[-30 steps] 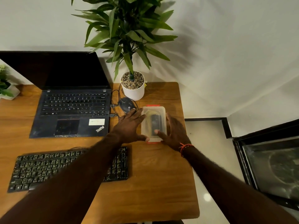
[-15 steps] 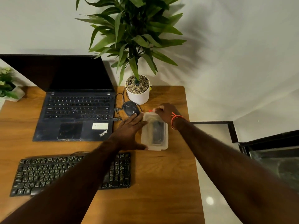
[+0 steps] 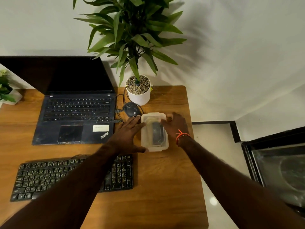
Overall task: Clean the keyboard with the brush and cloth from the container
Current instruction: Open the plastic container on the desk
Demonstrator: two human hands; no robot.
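The left hand point(image 3: 127, 135) presses flat-fingered against the lidded container's point(image 3: 154, 132) left wall; the right hand's point(image 3: 175, 124) grip curls over its far-right corner.

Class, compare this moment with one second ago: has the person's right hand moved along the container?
Yes. The right hand has shifted from the container's near right corner to its far right corner, toward the white plant pot.

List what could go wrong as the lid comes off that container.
1. The right hand works at the far right corner of the container while the left hand only braces its side; a sudden release could jerk it into the mouse or the plant pot.
2. The container sits near the desk's right edge, so contents could spill to the floor.
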